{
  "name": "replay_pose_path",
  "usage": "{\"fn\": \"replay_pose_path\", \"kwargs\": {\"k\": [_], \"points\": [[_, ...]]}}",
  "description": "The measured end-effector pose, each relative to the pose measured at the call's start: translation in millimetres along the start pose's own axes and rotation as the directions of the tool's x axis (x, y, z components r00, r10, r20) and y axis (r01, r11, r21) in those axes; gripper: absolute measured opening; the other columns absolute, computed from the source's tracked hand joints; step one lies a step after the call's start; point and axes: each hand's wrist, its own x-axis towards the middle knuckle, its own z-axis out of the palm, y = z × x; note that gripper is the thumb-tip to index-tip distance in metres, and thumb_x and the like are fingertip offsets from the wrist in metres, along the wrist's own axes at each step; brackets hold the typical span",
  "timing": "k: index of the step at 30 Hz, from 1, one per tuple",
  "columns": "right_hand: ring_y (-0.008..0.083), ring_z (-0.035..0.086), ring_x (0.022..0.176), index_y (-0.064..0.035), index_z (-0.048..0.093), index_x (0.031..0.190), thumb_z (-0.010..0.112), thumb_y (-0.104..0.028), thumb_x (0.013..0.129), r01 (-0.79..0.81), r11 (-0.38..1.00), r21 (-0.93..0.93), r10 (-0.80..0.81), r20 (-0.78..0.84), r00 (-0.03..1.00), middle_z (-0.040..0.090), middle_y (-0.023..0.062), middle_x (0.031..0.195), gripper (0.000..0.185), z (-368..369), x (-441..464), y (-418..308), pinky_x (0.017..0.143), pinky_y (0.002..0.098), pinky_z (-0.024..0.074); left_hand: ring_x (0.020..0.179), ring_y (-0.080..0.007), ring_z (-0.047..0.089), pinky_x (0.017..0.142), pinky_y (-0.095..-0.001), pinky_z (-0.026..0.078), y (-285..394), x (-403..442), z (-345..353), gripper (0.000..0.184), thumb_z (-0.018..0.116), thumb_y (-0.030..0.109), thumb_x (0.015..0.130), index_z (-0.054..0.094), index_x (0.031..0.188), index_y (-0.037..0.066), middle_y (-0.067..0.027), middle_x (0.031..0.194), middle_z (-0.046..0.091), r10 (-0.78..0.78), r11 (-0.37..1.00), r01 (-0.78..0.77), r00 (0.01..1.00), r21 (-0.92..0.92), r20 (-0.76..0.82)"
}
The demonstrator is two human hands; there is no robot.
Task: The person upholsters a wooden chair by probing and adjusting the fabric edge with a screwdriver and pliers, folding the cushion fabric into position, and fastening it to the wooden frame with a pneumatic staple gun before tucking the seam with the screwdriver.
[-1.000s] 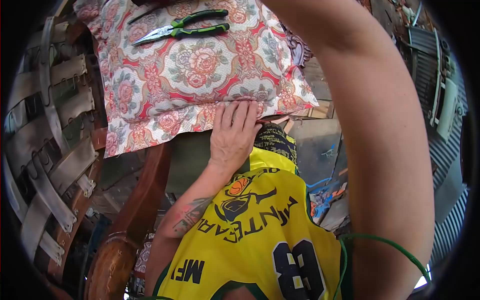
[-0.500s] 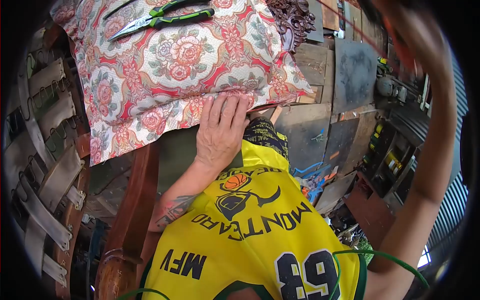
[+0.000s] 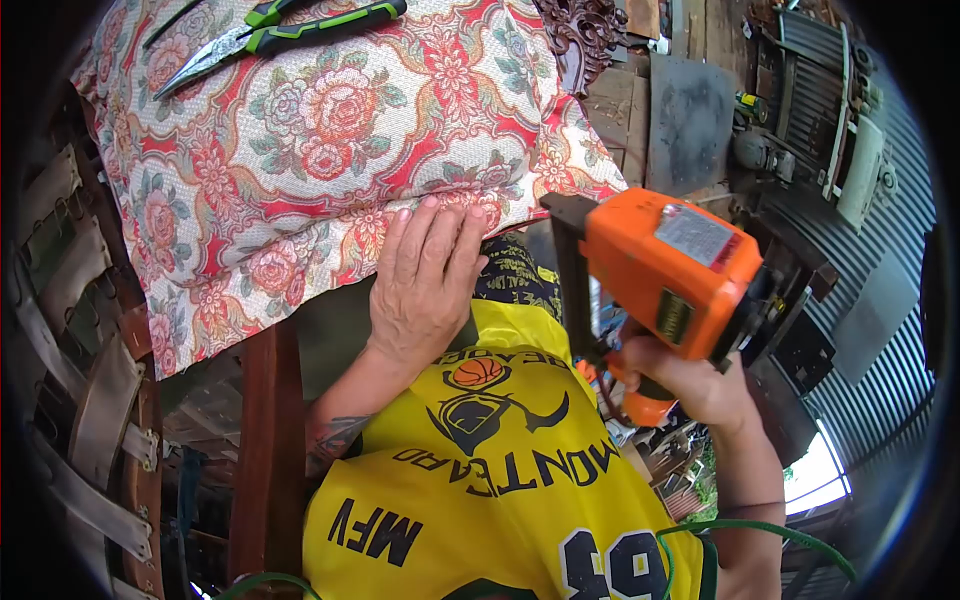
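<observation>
My left hand (image 3: 425, 280) lies with fingers stretched out along the near edge of a padded seat (image 3: 330, 110) in red-and-cream floral fabric. Its fingertips press on the folded rim of the cloth. My right hand (image 3: 680, 375) is wrapped round the handle of an orange staple gun (image 3: 665, 270). The tool's dark nose is close to the seat's right corner; whether it touches the cloth I cannot tell. Green-and-black long-nose pliers (image 3: 270, 40) rest on top of the fabric, partly cut off by the upper edge.
A brown wooden frame piece (image 3: 268, 440) stands left of my body. Several webbing straps (image 3: 85, 480) with metal hooks are at the far left. Dark carved wood (image 3: 585, 40) sits behind the seat. A grey board (image 3: 690, 120) and corrugated metal sheeting (image 3: 880, 360) are at the right.
My right hand has come down from the upper right, bringing the orange staple gun beside the seat's right corner. The left hand stays on the fabric edge; the view has shifted slightly.
</observation>
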Motion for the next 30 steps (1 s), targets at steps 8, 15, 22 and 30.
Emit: {"fn": "replay_pose_path", "kwargs": {"k": [8,15,22,30], "points": [[0.0096,0.060,0.057,0.0002,0.063,0.123,0.079,-0.013,0.095,-0.063,0.990,0.125,0.069,-0.049,0.996,0.066,0.0018,0.081,0.034,49.2,31.4,-9.3,0.052,0.0279,0.0478,0.135,-0.0271,0.053,0.117,-0.0489,0.039,-2.9,-3.6,6.1,0.053,0.077,0.028,0.091,0.064,0.141,0.012,-0.0059,0.137,0.060,0.008,0.999,-0.007,1.000,0.038,-0.024],[0.0103,0.062,0.056,0.0007,0.064,0.119,0.079,-0.012,0.094,-0.115,0.985,0.127,0.126,-0.079,0.989,0.066,0.0025,0.078,0.033,61.7,37.0,0.2,0.053,0.0285,0.0502,0.136,-0.0213,0.054,0.120,-0.0481,0.028,-4.2,-13.7,14.2,0.046,0.072,0.033,0.093,0.067,0.135,0.017,-0.0002,0.138,0.060,0.031,0.981,-0.024,0.999,0.195,-0.037],[0.0112,0.064,0.059,0.0013,0.064,0.113,0.073,-0.007,0.097,-0.152,0.960,0.235,0.179,-0.098,0.979,0.066,0.0032,0.075,0.020,75.4,33.6,-0.8,0.055,0.0280,0.0512,0.136,-0.0157,0.056,0.119,-0.0442,0.030,0.5,-17.5,17.3,0.033,0.056,0.023,0.104,0.064,0.136,0.021,0.0053,0.141,0.061,0.003,0.981,0.016,0.995,0.193,-0.096],[0.0140,0.063,0.058,-0.0007,0.062,0.095,0.070,-0.014,0.097,-0.183,0.974,0.135,0.197,-0.102,0.975,0.063,0.0041,0.069,0.016,85.6,40.3,-20.7,0.058,0.0304,0.0510,0.136,-0.0155,0.056,0.117,-0.0438,0.032,-0.8,-13.2,21.7,0.030,0.056,0.023,0.103,0.066,0.132,0.020,0.0050,0.138,0.062,-0.004,0.973,0.031,0.993,0.227,-0.119]]}}
